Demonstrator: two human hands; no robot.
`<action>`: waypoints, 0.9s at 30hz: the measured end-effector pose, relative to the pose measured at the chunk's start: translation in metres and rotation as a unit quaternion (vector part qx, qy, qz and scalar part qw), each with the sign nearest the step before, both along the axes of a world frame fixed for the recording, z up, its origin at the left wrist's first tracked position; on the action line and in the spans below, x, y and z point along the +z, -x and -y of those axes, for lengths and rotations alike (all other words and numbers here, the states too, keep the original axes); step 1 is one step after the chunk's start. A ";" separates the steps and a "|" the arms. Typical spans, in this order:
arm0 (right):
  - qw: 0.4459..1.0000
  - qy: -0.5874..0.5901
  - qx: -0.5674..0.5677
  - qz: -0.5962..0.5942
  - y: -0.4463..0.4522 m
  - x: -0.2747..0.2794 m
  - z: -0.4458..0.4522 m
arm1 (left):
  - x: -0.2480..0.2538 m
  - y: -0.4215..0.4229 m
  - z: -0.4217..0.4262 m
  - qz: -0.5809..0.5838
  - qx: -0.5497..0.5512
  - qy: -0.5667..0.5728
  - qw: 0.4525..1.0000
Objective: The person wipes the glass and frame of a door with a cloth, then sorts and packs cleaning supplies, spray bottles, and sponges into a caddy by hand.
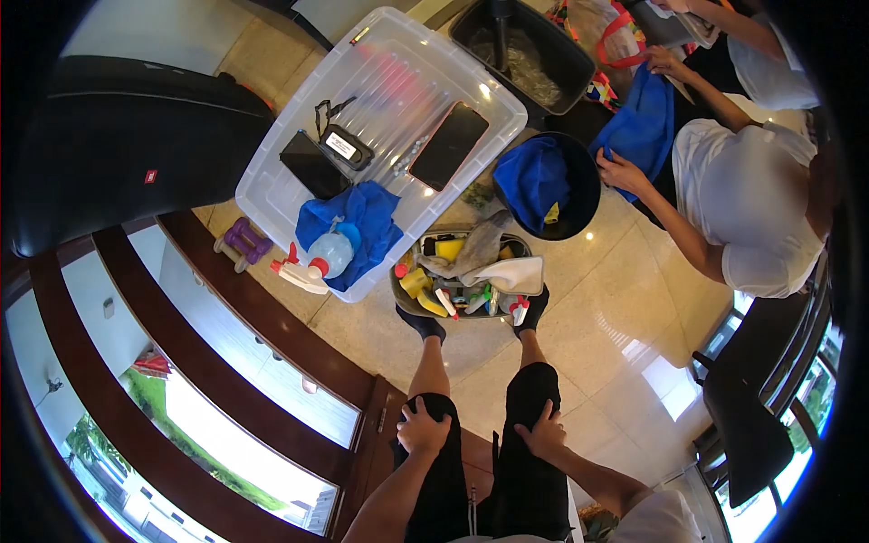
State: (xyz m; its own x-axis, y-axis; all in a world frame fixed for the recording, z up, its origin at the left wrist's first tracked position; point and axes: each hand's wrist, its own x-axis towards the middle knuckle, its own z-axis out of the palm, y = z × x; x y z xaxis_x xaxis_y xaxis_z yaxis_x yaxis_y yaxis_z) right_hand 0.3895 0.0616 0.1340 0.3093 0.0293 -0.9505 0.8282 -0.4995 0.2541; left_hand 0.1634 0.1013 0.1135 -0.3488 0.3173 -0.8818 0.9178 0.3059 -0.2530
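Left hand [423, 428] and right hand [543, 435] rest on the knees [532, 387], nothing gripped; beyond, at the feet [422, 324], the basket [405, 301] stretches left-to-right.

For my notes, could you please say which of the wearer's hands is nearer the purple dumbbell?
Left: the left hand, on one knee, sits behind and right of the purple dumbbell; the right hand, on the other knee, lies farther right.

Glossy beige floor tiles [588, 281] reflect daylight. Brown wooden-framed glass panels [231, 337] line the floor's lower-left edge, a black chair [744, 416] its right.
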 end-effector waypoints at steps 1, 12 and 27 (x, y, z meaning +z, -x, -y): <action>1.000 0.000 -0.001 0.001 0.000 0.000 0.000 | 0.000 0.000 0.000 -0.001 -0.002 -0.002 1.000; 1.000 -0.008 -0.001 0.019 0.004 -0.008 0.009 | 0.000 -0.002 -0.005 -0.014 0.004 0.005 1.000; 1.000 -0.021 -0.010 0.014 0.011 -0.004 -0.001 | -0.003 0.000 -0.004 -0.027 0.006 -0.004 1.000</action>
